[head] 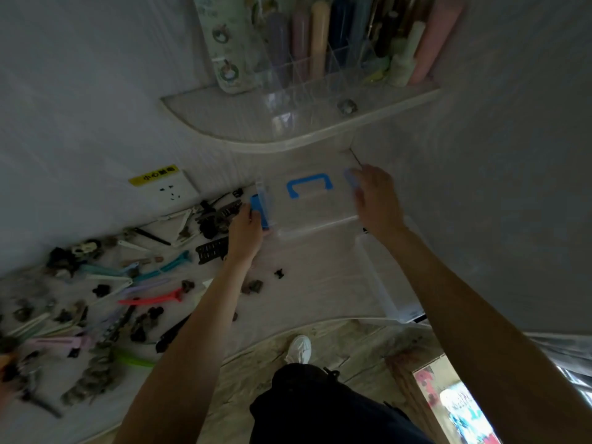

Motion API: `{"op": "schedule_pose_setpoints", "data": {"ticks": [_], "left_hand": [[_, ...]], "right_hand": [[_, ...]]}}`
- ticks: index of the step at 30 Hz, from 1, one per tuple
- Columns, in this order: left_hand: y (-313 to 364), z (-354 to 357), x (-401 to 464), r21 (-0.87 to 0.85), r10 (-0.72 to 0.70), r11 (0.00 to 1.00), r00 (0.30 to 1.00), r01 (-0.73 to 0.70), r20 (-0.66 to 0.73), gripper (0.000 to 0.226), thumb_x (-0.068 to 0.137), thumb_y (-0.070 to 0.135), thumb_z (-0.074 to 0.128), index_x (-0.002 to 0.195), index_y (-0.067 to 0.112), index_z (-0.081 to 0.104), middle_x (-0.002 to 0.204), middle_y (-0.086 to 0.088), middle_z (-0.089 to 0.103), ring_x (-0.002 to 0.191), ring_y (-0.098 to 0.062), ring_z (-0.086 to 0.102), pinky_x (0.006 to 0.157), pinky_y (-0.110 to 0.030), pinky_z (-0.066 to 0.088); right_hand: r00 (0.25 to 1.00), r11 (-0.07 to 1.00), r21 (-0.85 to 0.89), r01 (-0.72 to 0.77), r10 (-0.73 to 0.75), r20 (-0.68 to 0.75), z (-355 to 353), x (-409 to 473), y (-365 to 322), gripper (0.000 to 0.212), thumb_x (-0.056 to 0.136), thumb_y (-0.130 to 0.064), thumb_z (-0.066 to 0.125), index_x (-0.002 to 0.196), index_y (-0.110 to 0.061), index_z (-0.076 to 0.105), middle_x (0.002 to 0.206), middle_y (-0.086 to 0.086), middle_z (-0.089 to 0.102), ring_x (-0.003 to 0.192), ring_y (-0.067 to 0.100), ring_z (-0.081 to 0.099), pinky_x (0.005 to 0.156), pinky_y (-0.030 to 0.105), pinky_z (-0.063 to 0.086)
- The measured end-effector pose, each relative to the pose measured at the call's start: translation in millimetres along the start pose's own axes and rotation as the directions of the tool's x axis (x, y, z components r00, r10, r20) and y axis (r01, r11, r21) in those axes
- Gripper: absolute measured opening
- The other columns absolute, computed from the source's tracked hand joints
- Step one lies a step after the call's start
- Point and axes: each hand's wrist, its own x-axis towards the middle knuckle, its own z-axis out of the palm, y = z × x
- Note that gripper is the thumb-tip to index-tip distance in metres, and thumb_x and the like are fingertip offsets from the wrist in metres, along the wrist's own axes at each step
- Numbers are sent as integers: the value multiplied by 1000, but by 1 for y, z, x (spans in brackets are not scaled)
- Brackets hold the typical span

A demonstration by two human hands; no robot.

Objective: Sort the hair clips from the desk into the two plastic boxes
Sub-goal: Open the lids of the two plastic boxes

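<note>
1. Your left hand (248, 227) sits just left of the frame centre. Its fingers curl round the blue latch (258, 213) on the left end of the clear plastic box with the blue carry handle (312, 203).
2. Your right hand (374, 195) sits right of centre at the opposite end of that box. Its fingers bend over the lid edge beside the pale blue latch (350, 179); whether they clamp the latch or only rest on it cannot be told.
3. The blue carry handle (309, 185) lies flat on the lid, in the middle between your two hands. The lid is on the box.
4. The second clear plastic box (382, 280), without a lid, stands just below and to the right of the first, partly hidden behind your right forearm.
5. The mixed hair clips (105, 290) are spread over the white desk (314, 283) in the lower left of the frame. They include a red clip (153, 298), teal clips (166, 265), a green clip (134, 360) and many dark claw clips.
6. A few small dark clips (280, 273) lie apart from the spread, on the desk below the first box.
7. A white wall socket with a yellow label (166, 185) is left of the box.
8. A clear shelf holding pastel tubes (304, 100) is at the top centre.
9. A white shoe (299, 347) is on the floor at the bottom centre.
</note>
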Motion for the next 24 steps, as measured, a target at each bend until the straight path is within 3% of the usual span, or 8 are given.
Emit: {"op": "schedule_pose_setpoints", "data": {"ticks": [2,4,8,11,16,18,21,24], "left_hand": [[4,2,-4,-30,16,999,1000,-15,4,35,99,8,35,133,6,41,114,-4,53,98,-18,59,79,-33,54],[4,3,-5,-43,28,999,1000,-28,2,45,98,6,35,142,11,30,114,2,49,89,-10,58,77,-31,53],[2,3,-9,-76,32,997,999,-30,18,49,96,2,39,143,14,28,107,2,52,80,1,57,71,-26,54],[4,5,-13,-157,15,987,999,-9,34,51,96,-2,38,143,14,27,103,4,52,86,-5,58,76,-30,55],[0,1,-15,-199,-5,980,999,-2,-35,48,96,-1,35,140,16,30,129,-6,47,104,-14,52,73,-27,52],[-3,-3,-14,-219,-23,976,998,9,-63,48,96,1,37,140,18,31,134,-10,45,107,-17,52,76,-30,53],[-4,-6,-12,-244,-66,968,997,52,-47,47,95,2,43,139,15,31,130,-13,48,102,-18,56,83,-36,53],[2,2,-17,-258,-48,965,999,53,23,46,93,0,47,135,8,31,124,-14,50,100,-20,58,86,-36,51]], "right_hand": [[944,949,-7,316,-314,99,-2,-14,-15,34,81,-29,57,111,-15,61,112,14,60,108,30,48,95,38,35],[886,908,1,419,-409,220,1,-30,-26,41,72,-31,69,110,-18,62,109,10,60,105,23,43,87,38,39],[932,953,-23,302,-290,217,4,-34,-32,25,75,-15,71,99,-14,67,94,11,64,86,32,57,74,37,39],[935,955,19,295,-293,199,-5,-30,-29,21,81,-12,65,102,-12,65,98,10,64,90,32,56,76,34,34],[969,963,157,218,-234,85,-34,-30,-19,23,85,-15,51,105,-7,60,104,12,60,91,27,55,79,31,39],[984,977,131,171,-176,28,-43,-31,-10,26,86,-18,45,105,-6,58,106,14,58,93,30,54,80,32,39],[999,991,132,26,-20,-42,-46,-31,5,20,88,-6,49,106,1,54,106,20,56,94,33,55,80,29,38],[979,962,185,-201,206,-8,-43,-26,8,18,92,-5,47,108,3,48,100,23,58,90,34,57,84,40,46]]}}
